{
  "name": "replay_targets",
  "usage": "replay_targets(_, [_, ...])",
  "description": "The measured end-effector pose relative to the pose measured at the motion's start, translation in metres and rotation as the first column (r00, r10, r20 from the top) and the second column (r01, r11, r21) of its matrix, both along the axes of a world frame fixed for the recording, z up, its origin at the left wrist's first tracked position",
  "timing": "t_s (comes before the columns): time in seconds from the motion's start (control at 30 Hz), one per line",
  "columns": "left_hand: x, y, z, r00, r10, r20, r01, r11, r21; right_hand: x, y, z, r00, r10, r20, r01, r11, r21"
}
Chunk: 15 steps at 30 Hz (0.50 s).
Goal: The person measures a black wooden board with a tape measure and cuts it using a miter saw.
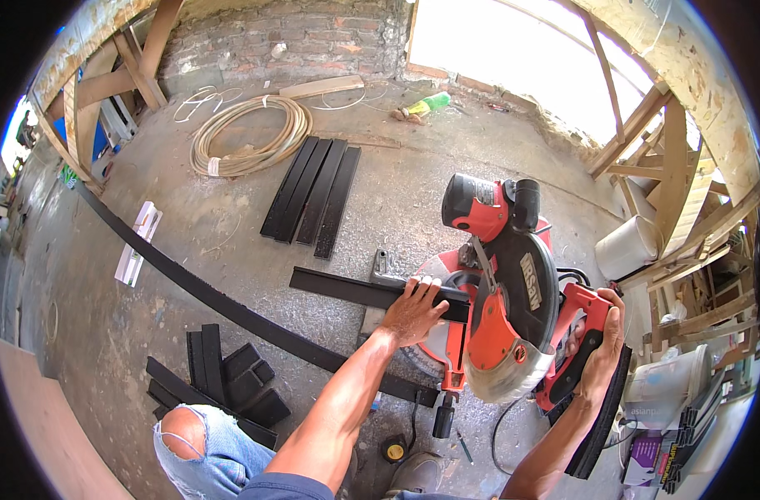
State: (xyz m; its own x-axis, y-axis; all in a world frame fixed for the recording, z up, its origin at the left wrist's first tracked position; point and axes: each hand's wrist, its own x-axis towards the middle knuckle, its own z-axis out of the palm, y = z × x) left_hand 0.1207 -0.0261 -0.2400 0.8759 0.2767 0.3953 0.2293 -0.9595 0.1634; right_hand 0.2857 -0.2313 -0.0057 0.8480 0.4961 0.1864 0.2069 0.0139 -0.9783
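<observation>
A red and black mitre saw (488,223) stands on the floor in front of me, its round blade guard (521,271) toward the middle. My left hand (415,315) presses a black channel-shaped strip (338,286) down on the saw's base, fingers curled over it, left of the blade. The strip's free end sticks out leftward. My right hand (603,354) is wrapped around the saw's red and black handle (581,317). Whether the blade touches the strip is hidden by the guard.
Several black strips (313,196) lie beyond, and cut pieces (221,371) lie by my left knee. A long black strip (230,310) crosses the floor. A coiled hose (200,150), a tape measure (393,451), a pencil (464,448) and a white bucket (665,379) are around.
</observation>
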Motion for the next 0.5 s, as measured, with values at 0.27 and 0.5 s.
replay_targets(0.27, [-0.0020, 0.0007, -0.0001, 1.000, -0.003, 0.013, 0.003, 1.000, 0.005, 0.0017, -0.0002, -0.0028, 1.000, -0.002, -0.004, 0.002, 1.000, -0.002])
replay_targets(0.5, [0.0006, 0.0008, -0.0006, 1.000, -0.003, 0.004, 0.003, 1.000, 0.008, -0.0007, -0.0005, 0.0004, 1.000, 0.005, -0.003, -0.005, 1.000, -0.001])
